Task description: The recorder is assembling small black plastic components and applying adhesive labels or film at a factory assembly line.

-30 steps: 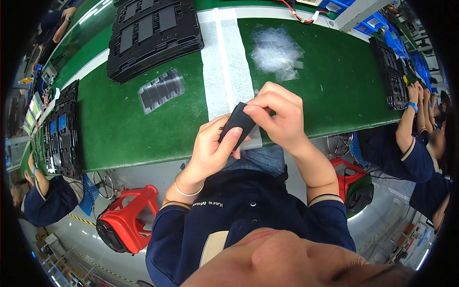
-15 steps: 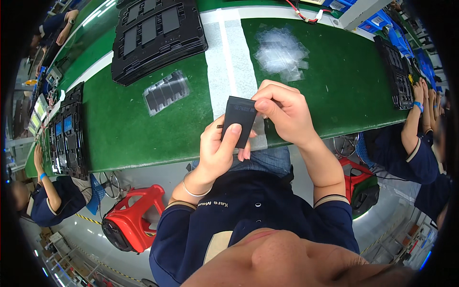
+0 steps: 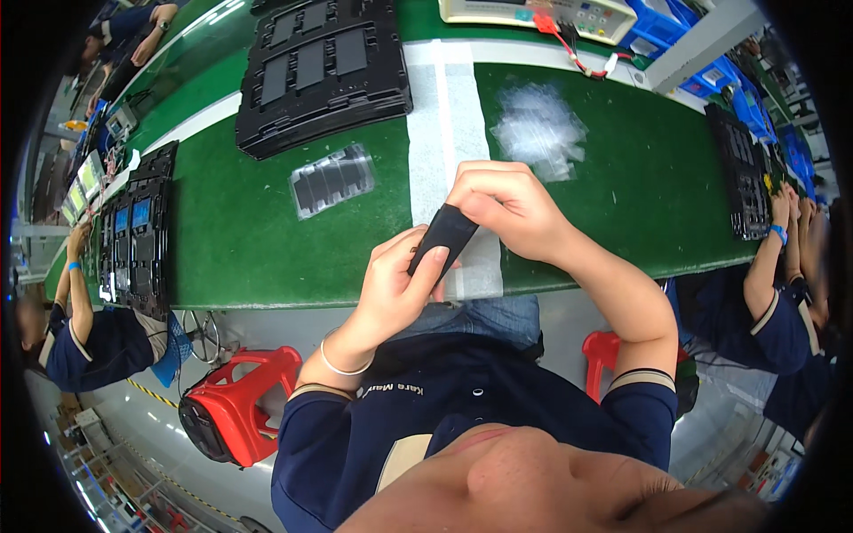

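Over the front edge of the green table, both my hands hold a flat black rectangular block (image 3: pixel 447 234) at a tilt. My left hand (image 3: pixel 389 286) is closed on its lower part, thumb lying across the upper face. A small dark tab shows at the block's left edge, by the left fingers. My right hand (image 3: pixel 520 213) is closed on the upper end, its thumb and bent fingers covering that end. Whether a thin film lies between the right fingers, I cannot tell. Beyond my left hand lies a clear sheet with black strips (image 3: pixel 332 182).
A stack of black trays (image 3: pixel 329 129) stands at the back left. Clear film pieces (image 3: pixel 539 133) lie in a pile beyond my right hand. A white strip (image 3: pixel 449 133) crosses the green tabletop (image 3: pixel 240 249). A meter (image 3: pixel 542 16) with red leads sits at the back. Co-workers sit on both sides.
My right hand has shifted left and now wraps the block's upper end instead of pinching its corner. The block has turned and leans further right. The view has shifted slightly.
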{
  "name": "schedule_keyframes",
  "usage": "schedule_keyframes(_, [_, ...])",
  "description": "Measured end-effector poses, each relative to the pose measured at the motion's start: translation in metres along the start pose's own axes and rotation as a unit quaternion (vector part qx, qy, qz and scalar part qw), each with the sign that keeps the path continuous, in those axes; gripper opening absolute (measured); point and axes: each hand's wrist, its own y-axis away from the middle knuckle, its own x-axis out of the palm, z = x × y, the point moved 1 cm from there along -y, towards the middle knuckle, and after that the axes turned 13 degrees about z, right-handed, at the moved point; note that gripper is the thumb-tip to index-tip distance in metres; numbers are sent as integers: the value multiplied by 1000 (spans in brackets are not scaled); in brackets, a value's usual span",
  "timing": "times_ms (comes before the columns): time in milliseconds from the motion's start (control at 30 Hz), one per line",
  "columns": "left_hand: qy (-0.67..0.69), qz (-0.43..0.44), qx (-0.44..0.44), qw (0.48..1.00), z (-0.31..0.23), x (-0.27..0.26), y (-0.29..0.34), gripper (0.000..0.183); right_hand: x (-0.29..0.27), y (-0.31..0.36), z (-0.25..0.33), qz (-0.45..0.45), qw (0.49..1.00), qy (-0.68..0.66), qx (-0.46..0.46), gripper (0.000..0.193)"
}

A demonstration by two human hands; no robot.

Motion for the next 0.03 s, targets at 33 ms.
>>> schedule_keyframes(33, [-31,7,-1,999,-1,-5,0,16,-3,-2,-4,18,1000,-16,-10,18])
